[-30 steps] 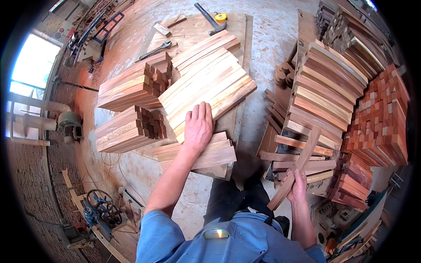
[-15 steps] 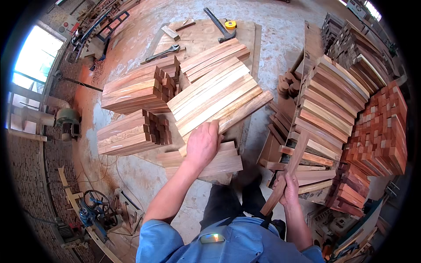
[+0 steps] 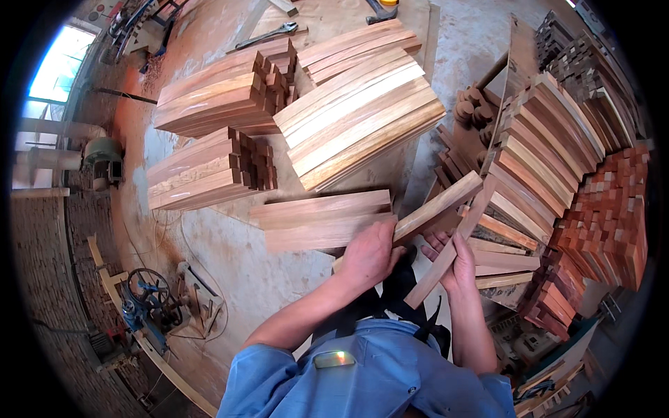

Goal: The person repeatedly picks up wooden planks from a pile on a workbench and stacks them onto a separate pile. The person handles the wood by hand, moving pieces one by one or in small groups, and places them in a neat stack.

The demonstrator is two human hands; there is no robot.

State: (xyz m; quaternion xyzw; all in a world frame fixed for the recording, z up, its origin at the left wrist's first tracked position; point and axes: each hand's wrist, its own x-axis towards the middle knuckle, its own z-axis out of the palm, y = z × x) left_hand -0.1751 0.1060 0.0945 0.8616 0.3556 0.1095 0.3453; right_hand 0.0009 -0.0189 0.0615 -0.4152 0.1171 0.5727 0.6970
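My left hand (image 3: 371, 255) is closed on a light wooden strip (image 3: 440, 203), which slants up to the right in front of my body. In my right hand (image 3: 456, 265) lies a browner wooden strip (image 3: 434, 270), tilted the other way; its fingers are partly spread under it. The two strips' far ends come close together, and I cannot tell if they touch. Just beyond my left hand is a low stack of pinkish strips (image 3: 324, 216). Past that sits a larger stack of pale strips (image 3: 359, 115) on the board (image 3: 421, 66).
Two stacks of brownish strips (image 3: 209, 97) stand on the left, with a wrench (image 3: 268, 35) and a hammer (image 3: 381, 12) farther off. Long rows of strips (image 3: 536, 153) and a reddish block pile (image 3: 603, 216) fill the right. A machine with a handwheel (image 3: 148, 301) is at lower left.
My left hand has moved from the pale stack toward my body and right, bringing a light strip with it. My right hand's fingers have loosened around its strip. The view has tilted down.
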